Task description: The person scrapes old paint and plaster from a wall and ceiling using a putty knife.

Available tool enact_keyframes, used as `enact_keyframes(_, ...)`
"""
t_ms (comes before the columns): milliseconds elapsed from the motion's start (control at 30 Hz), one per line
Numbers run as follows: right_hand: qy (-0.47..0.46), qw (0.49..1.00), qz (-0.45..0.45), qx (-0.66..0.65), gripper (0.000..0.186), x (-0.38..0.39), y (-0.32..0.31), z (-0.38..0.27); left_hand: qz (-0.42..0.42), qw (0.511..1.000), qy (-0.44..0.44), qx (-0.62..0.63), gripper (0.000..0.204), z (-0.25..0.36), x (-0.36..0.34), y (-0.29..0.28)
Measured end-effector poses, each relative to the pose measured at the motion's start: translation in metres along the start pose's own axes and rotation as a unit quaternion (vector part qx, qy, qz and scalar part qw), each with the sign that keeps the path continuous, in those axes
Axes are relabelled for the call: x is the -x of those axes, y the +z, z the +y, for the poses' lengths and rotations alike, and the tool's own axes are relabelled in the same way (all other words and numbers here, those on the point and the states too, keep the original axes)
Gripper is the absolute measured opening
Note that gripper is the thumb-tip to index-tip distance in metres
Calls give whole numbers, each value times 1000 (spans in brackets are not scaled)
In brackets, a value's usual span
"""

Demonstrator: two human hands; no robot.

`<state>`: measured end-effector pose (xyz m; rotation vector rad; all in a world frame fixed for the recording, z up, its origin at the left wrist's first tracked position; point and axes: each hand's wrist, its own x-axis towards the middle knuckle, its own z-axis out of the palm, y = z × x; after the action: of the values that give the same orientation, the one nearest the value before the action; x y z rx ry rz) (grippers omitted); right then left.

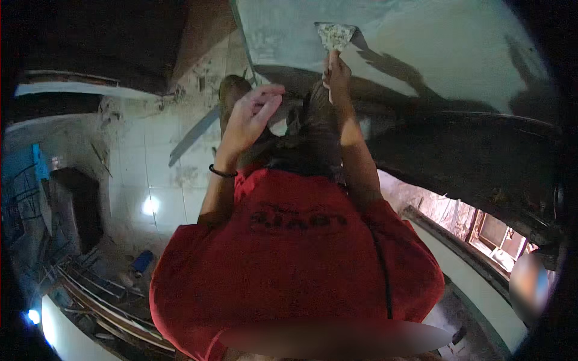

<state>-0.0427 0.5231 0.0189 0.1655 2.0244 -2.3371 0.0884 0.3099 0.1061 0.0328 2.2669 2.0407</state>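
OK, right hand (339, 77) has its fingers closed around the scraper (336, 37), so that's the nearer hand; left hand (249, 120) holds nothing, fingers loosely bent, off to the left. Blade sits straight ahead of the right fingers, over the pale panel (433, 30), long axis pointing away from the body; can't tell if its edge touches.

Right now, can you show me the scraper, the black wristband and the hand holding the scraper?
Scraper (335, 37): head view, on the middle of its smeared, flat blade.
Black wristband (223, 174): head view, on the front of the band.
Right hand (338, 76): head view, on the middle of the hand.
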Motion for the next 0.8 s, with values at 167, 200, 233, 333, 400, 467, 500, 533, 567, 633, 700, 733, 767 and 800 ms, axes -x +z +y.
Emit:
enact_keyframes(167, -61, 997, -30, 46, 40, -13, 6, -21, 8, 1000, -7, 8, 30, 2, 13, 4)
enact_keyframes(200, -58, 997, -29, 45, 40, -21, 13, -34, -6, 1000, -12, 13, 30, 1, 13, 3)
enact_keyframes(233, -113, 992, -51, 23, 38, -30, 22, -50, -18, 1000, -17, 18, 29, 0, 13, 2)
enact_keyframes(333, -200, 977, -64, 22, 45, -39, 39, -100, -22, 999, -39, 20, 29, 6, 12, 4)
enact_keyframes(400, -256, 962, -75, 55, 49, -32, 46, -114, -19, 999, -26, 30, 29, 5, 15, 1)
enact_keyframes(467, -176, 983, -55, 11, 44, -23, 46, -91, -5, 999, 5, 35, 29, 0, 16, -4)
enact_keyframes(500, -90, 995, -28, -31, 40, -22, 43, -76, 2, 1000, 0, 28, 29, 1, 19, -8)
enact_keyframes(533, -107, 991, -41, 74, 41, -22, 27, -60, 2, 1000, -2, 21, 29, 0, 19, -7)
enact_keyframes(567, -88, 994, -23, 54, 42, -22, 17, -43, 15, 1000, 23, 16, 27, -1, 15, -3)
enact_keyframes(633, 43, 999, 10, 23, 42, -2, 22, -31, 33, 998, 43, -11, 25, 2, 18, -6)
enact_keyframes(700, -23, 999, -26, 7, 42, -5, 21, -25, 20, 999, 40, -23, 25, -6, 17, -8)
enact_keyframes(733, 5, 1000, -8, 9, 42, -11, 25, -26, 10, 999, 32, -18, 24, -15, 15, -10)
enact_keyframes(767, -15, 1000, -2, 4, 42, -16, 31, -35, 3, 998, 52, -24, 24, -13, 14, -12)
enact_keyframes(800, -49, 998, -26, -7, 41, -18, 37, -47, 0, 999, 47, -23, 25, -11, 16, -11)
